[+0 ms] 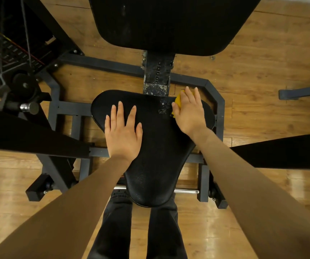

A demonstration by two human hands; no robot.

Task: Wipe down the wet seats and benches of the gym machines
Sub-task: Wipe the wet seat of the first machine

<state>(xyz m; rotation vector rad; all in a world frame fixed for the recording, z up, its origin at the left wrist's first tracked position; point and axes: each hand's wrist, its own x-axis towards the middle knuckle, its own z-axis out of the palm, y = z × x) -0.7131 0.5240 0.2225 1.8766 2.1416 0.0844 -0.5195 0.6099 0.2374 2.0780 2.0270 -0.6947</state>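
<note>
The left hand [123,130] is lying flat and open on the seat [156,146], bracing it. The right hand [188,113] is pressing a yellow cloth [178,101] under straight fingers at the far corner. The cloth is risking slipping off that edge; droplets left of it could go unwiped.

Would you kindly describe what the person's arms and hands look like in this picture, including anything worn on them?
Both forearms are bare as far as the frame shows: no sleeves in view. The left hand and the right hand wear no gloves, and no rings, watch or wristbands show. Below, the legs are in dark trousers.
</note>
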